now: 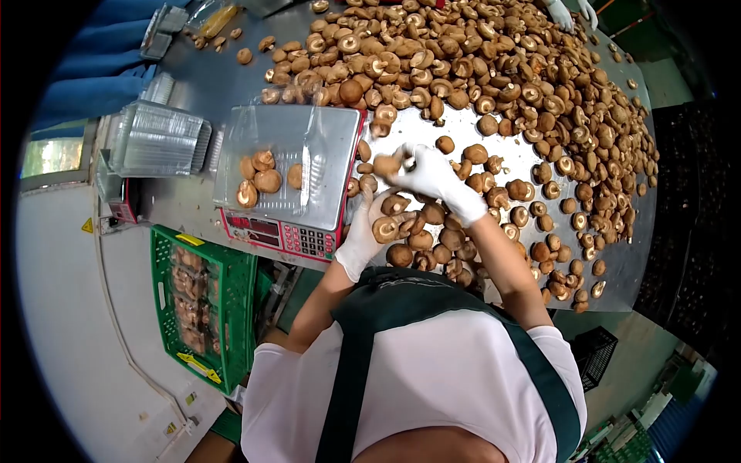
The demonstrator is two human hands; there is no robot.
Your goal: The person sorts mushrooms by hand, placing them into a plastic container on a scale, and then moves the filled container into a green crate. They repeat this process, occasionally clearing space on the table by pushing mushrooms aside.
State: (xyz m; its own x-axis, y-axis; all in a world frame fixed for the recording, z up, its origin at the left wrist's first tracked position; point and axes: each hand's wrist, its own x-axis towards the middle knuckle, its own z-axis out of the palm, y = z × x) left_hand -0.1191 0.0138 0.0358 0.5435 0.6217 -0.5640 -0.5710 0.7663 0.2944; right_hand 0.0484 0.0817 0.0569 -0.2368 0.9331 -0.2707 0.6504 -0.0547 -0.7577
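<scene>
- Head view: our right hand (432,176), in a white glove, reaches out from a bare forearm that runs in from the lower right. It ends just beside the right edge of the scale (287,234).
- Its fingers are pinched together on a single mushroom (386,164), which they hold above the table just off the scale's right edge.
- That mushroom is brown and round-capped, with its cap facing us.
- Our left hand (364,235), also gloved, sits close below the right hand, near the scale's lower right corner, palm turned up and cupped.
- It is curled around a handful of mushrooms (390,224), tan caps and pale undersides showing between the fingers.
- On the scale stands a clear tray (309,131) with a few mushrooms lying in its left half.
- To the right of the scale and beyond it, a mushroom heap (502,69) covers the metal table (201,77).
- To the left of the scale is a stack of empty trays (158,139).
- Below the scale stands a green crate (231,270) of packed mushrooms.
- Far beyond the scale, at the heap's top right edge, we see a co-worker's gloved hands (567,11).
</scene>
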